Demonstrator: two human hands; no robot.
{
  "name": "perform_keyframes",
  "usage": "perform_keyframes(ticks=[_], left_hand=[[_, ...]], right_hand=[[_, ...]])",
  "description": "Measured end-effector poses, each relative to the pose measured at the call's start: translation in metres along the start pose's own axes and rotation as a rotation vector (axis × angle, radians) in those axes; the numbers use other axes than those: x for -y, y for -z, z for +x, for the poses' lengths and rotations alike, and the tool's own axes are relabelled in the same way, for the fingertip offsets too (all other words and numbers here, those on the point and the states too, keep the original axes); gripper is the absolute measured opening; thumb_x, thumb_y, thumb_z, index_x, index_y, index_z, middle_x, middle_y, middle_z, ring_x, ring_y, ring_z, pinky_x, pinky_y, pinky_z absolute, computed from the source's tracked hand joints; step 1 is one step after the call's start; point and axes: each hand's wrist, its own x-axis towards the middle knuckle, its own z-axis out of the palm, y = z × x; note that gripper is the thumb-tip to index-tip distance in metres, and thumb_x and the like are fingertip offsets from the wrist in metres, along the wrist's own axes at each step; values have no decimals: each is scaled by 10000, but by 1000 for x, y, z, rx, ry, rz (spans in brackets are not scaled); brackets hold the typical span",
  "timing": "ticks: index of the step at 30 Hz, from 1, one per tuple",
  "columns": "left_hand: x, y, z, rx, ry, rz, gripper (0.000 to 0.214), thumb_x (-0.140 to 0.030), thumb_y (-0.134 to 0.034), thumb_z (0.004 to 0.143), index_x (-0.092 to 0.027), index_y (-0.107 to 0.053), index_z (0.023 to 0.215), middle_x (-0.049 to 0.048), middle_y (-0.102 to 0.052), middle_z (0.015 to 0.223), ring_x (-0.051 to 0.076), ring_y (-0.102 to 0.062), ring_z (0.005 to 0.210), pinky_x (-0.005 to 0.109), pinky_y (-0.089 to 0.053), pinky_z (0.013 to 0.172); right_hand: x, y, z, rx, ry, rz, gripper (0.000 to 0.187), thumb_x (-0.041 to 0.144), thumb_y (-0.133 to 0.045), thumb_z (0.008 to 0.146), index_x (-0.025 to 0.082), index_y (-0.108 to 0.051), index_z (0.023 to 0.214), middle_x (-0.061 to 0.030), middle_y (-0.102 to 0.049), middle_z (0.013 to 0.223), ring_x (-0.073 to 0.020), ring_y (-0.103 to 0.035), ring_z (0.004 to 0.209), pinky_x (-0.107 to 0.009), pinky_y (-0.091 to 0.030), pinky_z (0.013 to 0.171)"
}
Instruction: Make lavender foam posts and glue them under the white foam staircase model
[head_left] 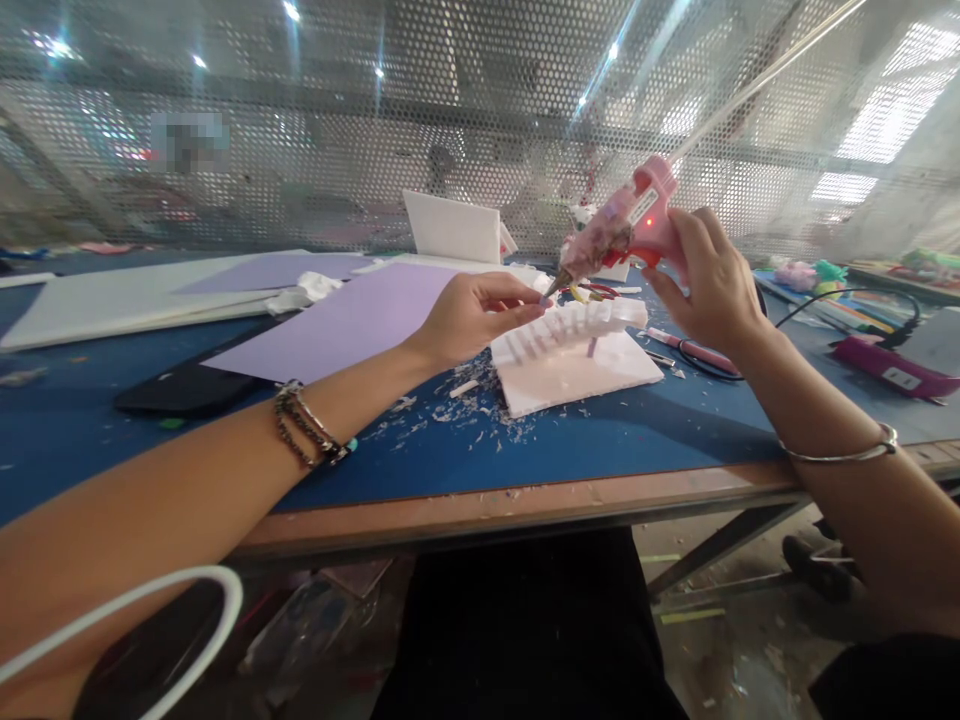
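My right hand (709,285) grips a pink hot glue gun (626,228) with its red light on, nozzle pointing down-left. The tip hovers just above a white foam model (577,325), a curved ribbed strip standing on a flat white foam base (577,375). My left hand (480,315) is closed in a pinch at the left end of the ribbed strip, fingertips close to the nozzle. What the fingers pinch is too small to name.
The blue table (525,440) carries foam shavings (442,410), a lilac sheet (352,320), white foam boards (112,300), a black phone (184,390), a pink pen (686,347) and a purple power strip (896,368) with black cables. A perforated metal screen (375,120) stands behind.
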Motion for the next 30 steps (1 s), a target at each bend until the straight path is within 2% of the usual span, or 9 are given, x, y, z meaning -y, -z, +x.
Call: perform_keyframes(ticks=[6, 23, 30], left_hand=[[0, -1, 0, -8, 34, -2, 209, -387, -655, 701, -229, -734, 812, 64, -687, 848, 163, -604, 750, 271, -434, 650], [3, -1, 0, -24, 68, -22, 189, -337, -672, 688, -201, -728, 807, 55, -701, 845, 145, -613, 737, 242, -433, 621], [6, -2, -1, -22, 59, -65, 198, -333, -684, 692, -179, -718, 812, 60, -698, 833, 119, -597, 709, 236, -442, 612]], right_hand=[[-1, 0, 0, -36, 28, -8, 495, 483, -357, 863, 250, -336, 1300, -136, -516, 1143, -271, -537, 943, -350, -438, 650], [2, 2, -1, -57, 27, -36, 472, 443, -410, 862, 233, -349, 1280, -136, -512, 1136, -247, -524, 949, -317, -429, 641], [-2, 4, 2, -97, -45, -144, 557, 433, -444, 836, 123, -340, 1287, -162, -493, 1137, -243, -516, 938, -331, -409, 641]])
